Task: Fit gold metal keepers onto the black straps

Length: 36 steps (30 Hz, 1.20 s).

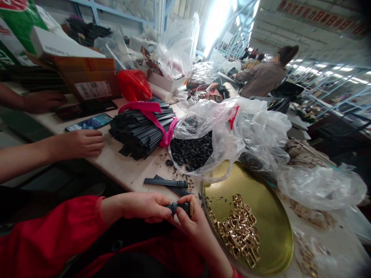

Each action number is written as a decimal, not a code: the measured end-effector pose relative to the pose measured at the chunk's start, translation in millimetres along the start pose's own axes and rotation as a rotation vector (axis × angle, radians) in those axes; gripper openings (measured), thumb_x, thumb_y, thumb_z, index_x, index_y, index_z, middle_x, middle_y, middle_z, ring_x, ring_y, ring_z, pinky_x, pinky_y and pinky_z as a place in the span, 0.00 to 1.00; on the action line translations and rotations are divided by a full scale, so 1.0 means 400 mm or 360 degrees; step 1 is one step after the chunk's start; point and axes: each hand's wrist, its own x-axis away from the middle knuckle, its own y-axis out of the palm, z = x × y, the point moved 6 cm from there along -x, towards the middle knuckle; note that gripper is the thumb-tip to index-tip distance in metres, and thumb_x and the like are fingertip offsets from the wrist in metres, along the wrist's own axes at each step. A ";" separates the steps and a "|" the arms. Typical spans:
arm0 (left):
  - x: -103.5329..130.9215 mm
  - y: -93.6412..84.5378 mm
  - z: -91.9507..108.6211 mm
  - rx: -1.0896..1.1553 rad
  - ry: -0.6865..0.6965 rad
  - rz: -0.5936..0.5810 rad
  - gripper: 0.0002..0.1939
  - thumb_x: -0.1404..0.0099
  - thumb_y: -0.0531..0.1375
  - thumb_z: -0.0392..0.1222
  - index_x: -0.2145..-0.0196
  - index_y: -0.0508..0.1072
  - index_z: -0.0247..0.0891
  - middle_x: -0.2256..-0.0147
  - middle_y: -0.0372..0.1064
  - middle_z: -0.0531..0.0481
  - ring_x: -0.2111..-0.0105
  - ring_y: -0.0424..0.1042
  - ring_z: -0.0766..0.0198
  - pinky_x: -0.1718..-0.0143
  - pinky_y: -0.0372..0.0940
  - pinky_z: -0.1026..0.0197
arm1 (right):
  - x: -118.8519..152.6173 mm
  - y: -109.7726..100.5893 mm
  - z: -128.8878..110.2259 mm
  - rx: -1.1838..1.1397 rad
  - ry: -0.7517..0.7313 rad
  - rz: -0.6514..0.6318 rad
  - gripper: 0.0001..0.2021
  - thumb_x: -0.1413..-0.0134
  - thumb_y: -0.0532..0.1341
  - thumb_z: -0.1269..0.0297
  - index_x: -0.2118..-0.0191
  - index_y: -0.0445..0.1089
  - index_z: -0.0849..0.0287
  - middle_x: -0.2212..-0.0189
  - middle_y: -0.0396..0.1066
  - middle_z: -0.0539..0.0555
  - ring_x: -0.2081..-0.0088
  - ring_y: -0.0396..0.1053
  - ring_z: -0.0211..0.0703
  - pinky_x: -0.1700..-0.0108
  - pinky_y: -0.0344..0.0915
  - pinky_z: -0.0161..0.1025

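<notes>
Just over the table's front edge I hold a dark watch strap (pixel 182 209) between both hands. My left hand (pixel 146 205) is closed, thumb and fingers pinching the strap by its small loop. At the other end my right hand (pixel 194 220) grips it, with a gold buckle showing between the fingers. Most of the strap's length is hidden by my hands. Beyond them two finished-looking straps (pixel 166 182) lie crossed on the table. A gold-coloured round tray (pixel 269 208) at the right bears a heap of gold buckles (pixel 239 231).
Small black loops (pixel 193 150) fill an opened clear plastic bag (pixel 223 139). A bundle of black strips (pixel 136 131) is tied with pink ribbon. A co-worker's hand (pixel 72 142) rests by a phone (pixel 89 122); another hand (pixel 43 101) lies farther back. A person (pixel 263 77) works at the back right.
</notes>
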 end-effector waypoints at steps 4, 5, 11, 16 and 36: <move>0.005 0.007 0.001 -0.0043 0.0072 0.0002 0.14 0.41 0.53 0.53 0.71 0.63 0.37 0.84 0.48 0.61 0.85 0.45 0.73 0.85 0.41 0.68 | 0.011 -0.003 -0.004 0.0136 -0.0035 0.0067 0.05 0.48 0.55 0.64 0.64 0.61 0.56 0.76 0.64 0.46 0.74 0.62 0.37 0.72 0.58 0.34; 0.004 0.007 -0.002 -0.0059 0.0075 0.0040 0.16 0.41 0.52 0.55 0.70 0.63 0.37 0.84 0.47 0.61 0.85 0.44 0.73 0.86 0.40 0.68 | 0.013 -0.004 -0.005 0.0202 -0.0080 0.0108 0.05 0.48 0.55 0.64 0.64 0.62 0.56 0.75 0.65 0.47 0.73 0.62 0.38 0.71 0.58 0.35; 0.013 0.007 0.001 -0.0389 0.0050 0.0142 0.17 0.39 0.51 0.54 0.73 0.65 0.36 0.84 0.54 0.59 0.86 0.53 0.72 0.85 0.48 0.69 | 0.030 0.011 -0.001 -0.0108 -0.0016 0.0065 0.11 0.42 0.48 0.56 0.66 0.62 0.55 0.74 0.62 0.48 0.72 0.62 0.38 0.72 0.59 0.34; 0.021 0.020 0.017 -0.0457 0.0147 0.0186 0.11 0.38 0.50 0.44 0.73 0.65 0.37 0.84 0.60 0.58 0.86 0.58 0.72 0.82 0.53 0.70 | 0.040 0.015 -0.018 0.0031 -0.0198 0.0222 0.13 0.41 0.48 0.55 0.65 0.63 0.56 0.74 0.63 0.49 0.72 0.62 0.38 0.70 0.59 0.35; 0.057 0.018 0.071 -0.0768 0.0353 0.0356 0.15 0.37 0.47 0.42 0.77 0.68 0.37 0.84 0.62 0.56 0.84 0.60 0.70 0.81 0.55 0.70 | 0.042 0.048 0.012 -0.0626 0.0044 0.0354 0.17 0.45 0.50 0.48 0.58 0.62 0.54 0.61 0.64 0.53 0.62 0.68 0.43 0.69 0.72 0.38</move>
